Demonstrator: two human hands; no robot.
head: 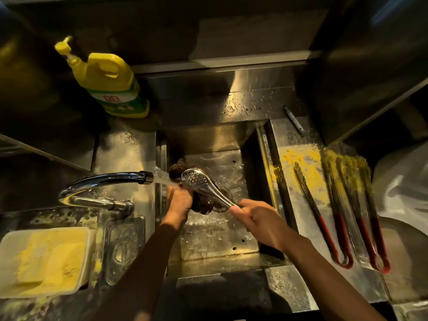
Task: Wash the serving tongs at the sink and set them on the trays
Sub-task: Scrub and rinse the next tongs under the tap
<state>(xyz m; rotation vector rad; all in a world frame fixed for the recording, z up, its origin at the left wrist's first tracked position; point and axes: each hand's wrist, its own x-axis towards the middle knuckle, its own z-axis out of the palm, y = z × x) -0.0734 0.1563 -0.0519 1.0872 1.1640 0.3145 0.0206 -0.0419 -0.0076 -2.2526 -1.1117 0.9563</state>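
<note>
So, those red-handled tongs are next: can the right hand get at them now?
Likely yes once freed: the right hand grips the perforated utensil, but the red-handled tongs lie uncovered beside the sink on its side, nothing between.

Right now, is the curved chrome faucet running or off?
Running: water streams from the curved chrome faucet onto the left hand.
</note>
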